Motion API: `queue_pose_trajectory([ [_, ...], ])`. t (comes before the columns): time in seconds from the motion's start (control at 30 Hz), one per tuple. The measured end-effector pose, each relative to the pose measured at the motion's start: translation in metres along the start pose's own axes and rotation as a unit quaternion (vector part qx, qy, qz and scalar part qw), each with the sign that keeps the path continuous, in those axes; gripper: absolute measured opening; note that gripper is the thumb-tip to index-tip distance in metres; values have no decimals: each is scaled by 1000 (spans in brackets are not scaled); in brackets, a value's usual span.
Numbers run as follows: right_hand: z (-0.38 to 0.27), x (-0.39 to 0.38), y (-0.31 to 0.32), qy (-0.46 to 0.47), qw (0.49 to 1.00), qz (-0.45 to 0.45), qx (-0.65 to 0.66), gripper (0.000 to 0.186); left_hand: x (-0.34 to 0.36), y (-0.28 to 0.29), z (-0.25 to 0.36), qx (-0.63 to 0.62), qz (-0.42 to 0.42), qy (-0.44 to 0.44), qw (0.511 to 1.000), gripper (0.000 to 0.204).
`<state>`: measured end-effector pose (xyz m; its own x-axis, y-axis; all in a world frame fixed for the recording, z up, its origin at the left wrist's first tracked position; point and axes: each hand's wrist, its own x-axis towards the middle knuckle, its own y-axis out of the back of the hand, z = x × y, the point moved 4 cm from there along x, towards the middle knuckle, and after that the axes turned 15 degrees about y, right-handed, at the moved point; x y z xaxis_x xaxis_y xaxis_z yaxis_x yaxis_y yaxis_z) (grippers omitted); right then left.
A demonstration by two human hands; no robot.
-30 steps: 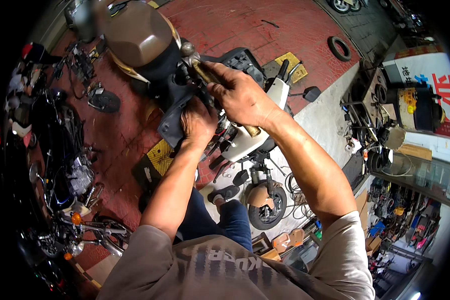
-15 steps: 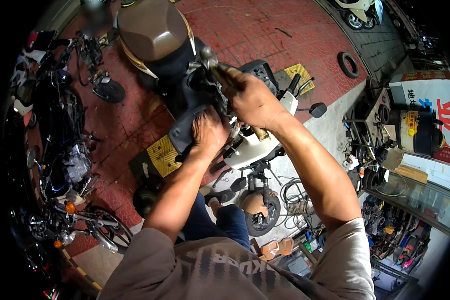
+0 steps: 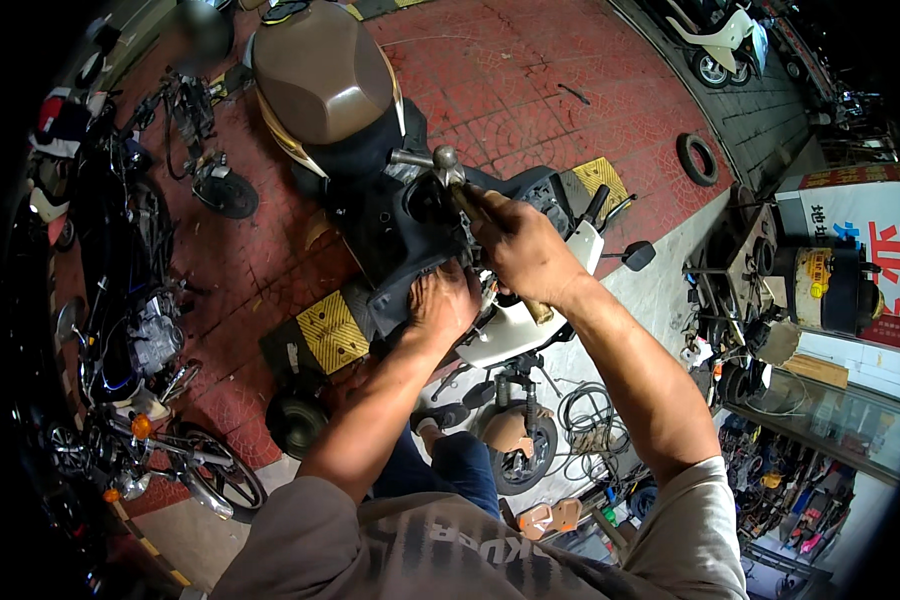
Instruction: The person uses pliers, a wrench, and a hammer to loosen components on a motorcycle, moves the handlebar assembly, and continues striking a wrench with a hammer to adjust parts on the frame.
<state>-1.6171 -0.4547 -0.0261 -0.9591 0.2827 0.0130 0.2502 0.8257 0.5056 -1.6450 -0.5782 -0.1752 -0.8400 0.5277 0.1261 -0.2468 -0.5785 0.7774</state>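
My right hand (image 3: 530, 250) is wrapped round the handle of a ball-peen hammer (image 3: 446, 160). The hammer's metal head points away from me, over the dark opened front body (image 3: 395, 235) of a scooter. Below the fist, the handle's butt end shows above a white front cover (image 3: 505, 335). Lower and to the left, my left hand (image 3: 442, 302) reaches into the scooter's front section, against the dark panel. Its fingers are bent and partly hidden, and whatever they grip does not show. The scooter's brown seat (image 3: 325, 85) is at the far side.
A handlebar grip (image 3: 597, 205) and a mirror (image 3: 638, 256) stick out on the right. Near my feet is the front wheel (image 3: 525, 460), with coiled cable (image 3: 592, 425) beside it. Other motorcycles (image 3: 155, 330) line the left. A loose tyre (image 3: 697, 160) lies at far right.
The hammer and my right hand have come down and slightly right, closer to the scooter's front. My left hand stays at the same panel. The whole view has shifted a little.
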Motion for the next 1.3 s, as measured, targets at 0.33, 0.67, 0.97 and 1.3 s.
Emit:
queue_pose_trajectory([
  [0.33,-12,3,0,-43,999,19,-14,47,3,5,5,-28,-63,21,997,32],
  [0.67,-10,1,1,-88,994,-11,-59,48,5,2,2,-5,-44,-4,999,39],
  [0.97,-14,-2,2,-77,995,-8,-57,49,4,7,-1,-25,-77,12,997,44],
  [1.3,-13,0,8,-14,994,-17,-108,28,9,19,4,-21,-90,8,996,46],
])
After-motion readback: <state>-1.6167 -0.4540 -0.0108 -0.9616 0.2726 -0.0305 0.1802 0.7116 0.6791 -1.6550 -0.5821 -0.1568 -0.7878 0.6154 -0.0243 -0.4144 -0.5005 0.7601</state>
